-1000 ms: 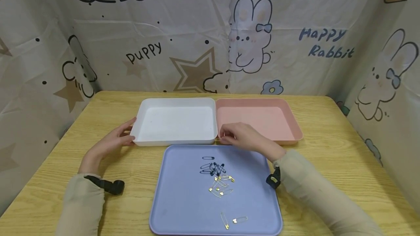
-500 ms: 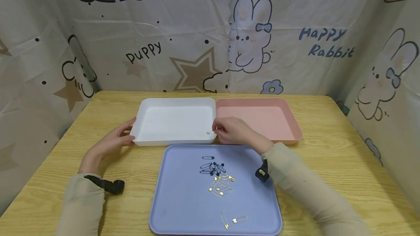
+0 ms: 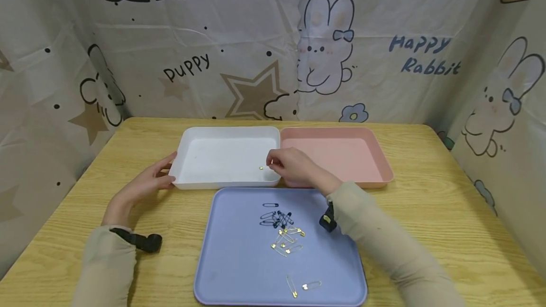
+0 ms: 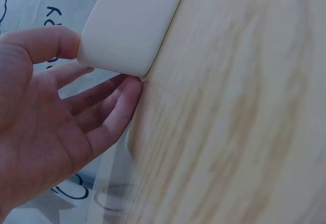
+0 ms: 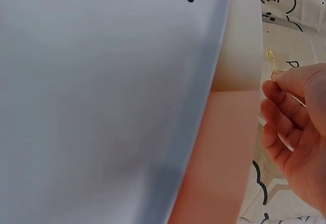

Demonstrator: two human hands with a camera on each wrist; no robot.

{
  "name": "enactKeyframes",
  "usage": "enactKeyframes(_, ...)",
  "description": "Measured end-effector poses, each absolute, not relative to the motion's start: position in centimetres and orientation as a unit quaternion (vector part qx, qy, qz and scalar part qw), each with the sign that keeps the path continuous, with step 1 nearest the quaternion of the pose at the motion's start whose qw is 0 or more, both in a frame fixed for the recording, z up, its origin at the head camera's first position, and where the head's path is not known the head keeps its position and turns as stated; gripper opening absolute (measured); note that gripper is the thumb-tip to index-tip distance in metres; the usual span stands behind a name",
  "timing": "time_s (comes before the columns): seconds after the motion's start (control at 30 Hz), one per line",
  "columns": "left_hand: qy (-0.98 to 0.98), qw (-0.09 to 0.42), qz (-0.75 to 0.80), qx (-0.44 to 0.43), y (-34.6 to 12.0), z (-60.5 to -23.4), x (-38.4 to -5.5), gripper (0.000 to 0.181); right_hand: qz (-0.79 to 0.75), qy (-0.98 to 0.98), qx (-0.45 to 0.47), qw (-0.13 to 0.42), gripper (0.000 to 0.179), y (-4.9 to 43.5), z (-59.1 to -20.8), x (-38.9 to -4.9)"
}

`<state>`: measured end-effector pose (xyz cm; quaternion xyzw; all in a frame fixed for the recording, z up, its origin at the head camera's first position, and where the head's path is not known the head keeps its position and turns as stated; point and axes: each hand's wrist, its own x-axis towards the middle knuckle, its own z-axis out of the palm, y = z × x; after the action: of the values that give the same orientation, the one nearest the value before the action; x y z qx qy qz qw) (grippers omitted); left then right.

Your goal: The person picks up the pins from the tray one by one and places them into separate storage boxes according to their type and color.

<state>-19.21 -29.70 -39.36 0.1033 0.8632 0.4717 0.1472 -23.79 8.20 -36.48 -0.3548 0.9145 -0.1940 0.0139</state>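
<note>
My right hand point(image 3: 294, 165) is over the seam where the white tray point(image 3: 228, 185) meets the pink tray point(image 3: 341, 185). Between thumb and fingertip it pinches a gold safety pin point(image 5: 270, 56), whose head pokes out past the fingers over the white tray's right end. My left hand point(image 3: 142, 186) touches the white tray's left end, and in the left wrist view its fingers point(image 4: 114, 114) lie relaxed against the tray corner. On the blue tray point(image 3: 239, 269) are black safety pins point(image 3: 281, 220) in a loose pile and gold safety pins point(image 3: 286, 240) just nearer.
Two gold safety pins point(image 3: 312, 286) lie apart near the blue tray's front edge. The trays stand on a wooden table point(image 3: 426, 212), the blue one in front of the other two. A printed cloth point(image 3: 256, 37) hangs behind and at both sides.
My right hand has moved left and slightly up from the trays' seam, carrying the gold safety pin over the white tray's right end. My left hand stays at the tray's left end.
</note>
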Motion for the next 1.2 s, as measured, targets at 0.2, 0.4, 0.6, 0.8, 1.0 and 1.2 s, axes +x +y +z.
enactKeyframes(0.2, 0.862, 0.151, 0.474, 0.101, -29.8, -39.4, -19.2, 0.07, -0.176, 0.917, -0.356, 0.018, 0.012, 7.3, -37.0, -24.4)
enactKeyframes(0.4, 0.855, 0.155, 0.484, 0.1, -30.0, -39.5, -19.2, 0.07, -0.156, 0.919, -0.361, 0.014, 0.012, 6.5, -37.1, -24.8)
enactKeyframes(0.6, 0.86, 0.155, 0.476, 0.102, -29.9, -39.4, -19.2, 0.069, -0.118, 0.93, -0.349, 0.009, 0.013, 5.5, -37.2, -25.4)
enactKeyframes(0.8, 0.86, 0.152, 0.477, 0.095, -29.7, -39.3, -19.3, 0.069, -0.083, 0.939, -0.334, 0.011, 0.014, 4.6, -37.7, -26.0)
enactKeyframes(1.0, 0.861, 0.155, 0.477, 0.084, -29.6, -39.3, -19.3, 0.069, -0.076, 0.941, -0.328, 0.017, 0.015, 4.2, -38.1, -26.1)
enactKeyframes(1.2, 0.861, 0.159, 0.477, 0.083, -29.7, -39.4, -19.4, 0.07, -0.095, 0.942, -0.32, 0.035, 0.017, 4.0, -38.3, -26.2)
